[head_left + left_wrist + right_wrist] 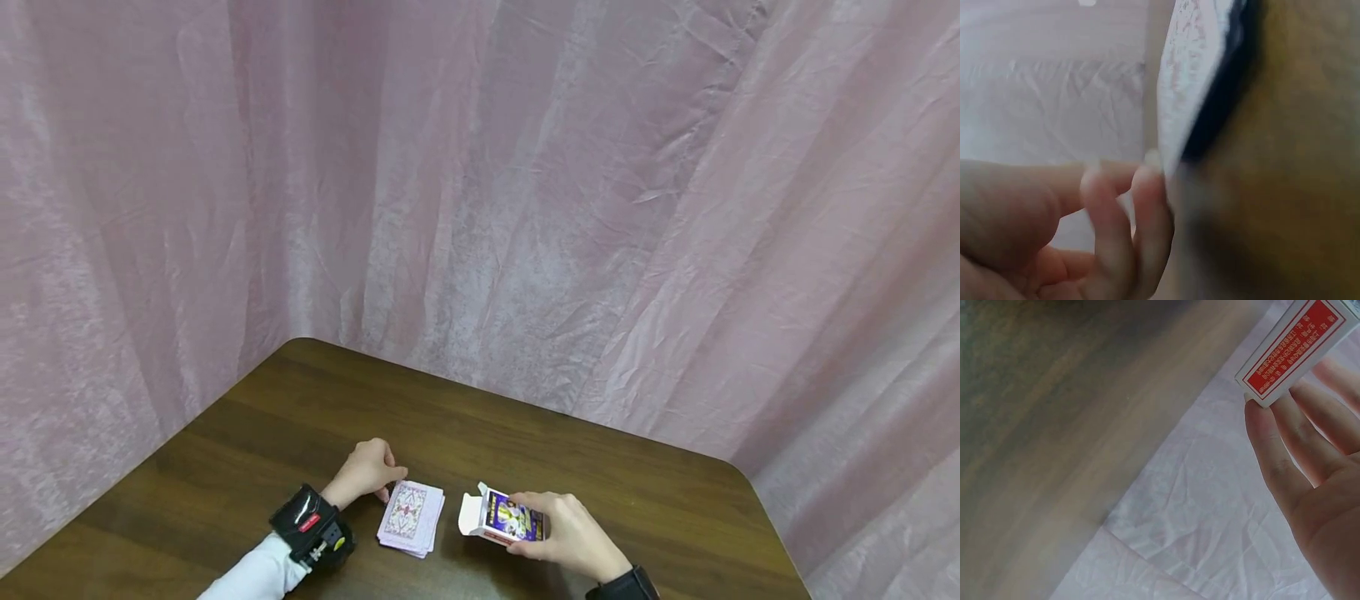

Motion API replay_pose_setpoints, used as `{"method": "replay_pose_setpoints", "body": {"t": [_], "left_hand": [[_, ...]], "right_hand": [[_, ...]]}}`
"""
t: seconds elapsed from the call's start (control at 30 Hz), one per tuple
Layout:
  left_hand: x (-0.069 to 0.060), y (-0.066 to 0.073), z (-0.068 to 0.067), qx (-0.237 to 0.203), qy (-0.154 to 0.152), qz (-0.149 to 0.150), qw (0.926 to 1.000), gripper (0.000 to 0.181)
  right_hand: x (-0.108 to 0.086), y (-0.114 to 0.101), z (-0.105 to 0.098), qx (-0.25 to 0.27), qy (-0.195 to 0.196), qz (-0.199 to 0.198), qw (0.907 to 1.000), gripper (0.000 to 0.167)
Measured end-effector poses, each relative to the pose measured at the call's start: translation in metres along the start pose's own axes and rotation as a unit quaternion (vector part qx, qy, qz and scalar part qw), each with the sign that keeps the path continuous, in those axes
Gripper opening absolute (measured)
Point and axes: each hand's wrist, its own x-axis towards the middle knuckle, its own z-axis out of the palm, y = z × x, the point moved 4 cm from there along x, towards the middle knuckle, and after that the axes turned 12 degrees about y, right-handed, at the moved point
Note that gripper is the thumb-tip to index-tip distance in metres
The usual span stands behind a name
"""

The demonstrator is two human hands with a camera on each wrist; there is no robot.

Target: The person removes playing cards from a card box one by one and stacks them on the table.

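Note:
A stack of cards (408, 517) with a patterned back lies slightly fanned on the table. At its upper left corner is my left hand (365, 472), thumb and fingertips at the cards' edge; the left wrist view shows the fingertips meeting the edge of the cards (1188, 75). To the right, my right hand (570, 533) grips a small purple and white card box (513, 517) between thumb and fingers, its flap open toward the cards. In the right wrist view, fingers (1279, 450) support the box's red-labelled side (1297, 347).
The brown wooden table (630, 483) has rounded far corners. Pink curtains (480, 208) hang behind its far edge and along the left side. A black strapped device (311, 525) sits on my left wrist over a white sleeve.

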Motion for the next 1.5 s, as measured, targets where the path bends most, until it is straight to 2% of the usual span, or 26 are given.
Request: {"method": "replay_pose_setpoints", "body": {"t": [0.03, 0.1, 0.13, 0.2, 0.27, 0.33, 0.4, 0.43, 0.6, 0.73, 0.87, 1.2, 1.33, 1.5], "left_hand": [[-0.001, 0.008, -0.002, 0.002, 0.013, 0.021, 0.9997, 0.019], [-0.004, 0.026, -0.002, -0.031, 0.016, 0.066, 0.9972, 0.016], [-0.006, 0.036, 0.000, -0.060, 0.006, 0.087, 0.9944, 0.014], [-0.012, 0.056, 0.005, -0.128, -0.040, 0.120, 0.9837, 0.009], [-0.020, 0.074, 0.013, -0.194, -0.106, 0.122, 0.9676, 0.006], [-0.028, 0.087, 0.020, -0.230, -0.150, 0.111, 0.9552, 0.009], [-0.035, 0.096, 0.024, -0.243, -0.165, 0.100, 0.9507, 0.010], [-0.038, 0.099, 0.026, -0.241, -0.163, 0.097, 0.9519, 0.010], [-0.044, 0.101, 0.032, -0.206, -0.151, 0.075, 0.9640, 0.012], [-0.046, 0.098, 0.037, -0.204, -0.172, 0.058, 0.9620, 0.013], [-0.045, 0.095, 0.041, -0.219, -0.189, 0.052, 0.9559, 0.014], [-0.041, 0.089, 0.045, -0.254, -0.230, -0.001, 0.9397, 0.013], [-0.041, 0.086, 0.045, -0.272, -0.247, -0.016, 0.9300, 0.013], [-0.040, 0.084, 0.047, -0.307, -0.274, -0.026, 0.9111, 0.010]], "right_hand": [[0.001, 0.000, -0.001, 0.000, 0.002, -0.001, 1.0000, 0.054], [0.003, 0.000, -0.002, -0.003, 0.006, -0.005, 1.0000, 0.054], [0.004, -0.001, -0.003, -0.004, 0.008, -0.009, 0.9999, 0.054], [0.006, -0.002, -0.005, -0.007, 0.014, -0.017, 0.9997, 0.053], [0.009, -0.003, -0.007, -0.010, 0.018, -0.025, 0.9995, 0.053], [0.010, -0.005, -0.009, -0.012, 0.024, -0.037, 0.9990, 0.052], [0.011, -0.007, -0.012, -0.015, 0.029, -0.043, 0.9986, 0.052], [0.011, -0.007, -0.013, -0.016, 0.031, -0.045, 0.9984, 0.052], [0.012, -0.011, -0.017, -0.019, 0.037, -0.046, 0.9981, 0.052], [0.013, -0.014, -0.019, -0.009, 0.041, -0.049, 0.9979, 0.053], [0.014, -0.016, -0.022, 0.003, 0.050, -0.052, 0.9974, 0.053], [0.012, -0.015, -0.021, 0.016, 0.036, -0.036, 0.9986, 0.054], [0.012, -0.015, -0.021, 0.014, 0.033, -0.035, 0.9987, 0.053], [0.011, -0.014, -0.021, 0.013, 0.032, -0.031, 0.9989, 0.053]]}}
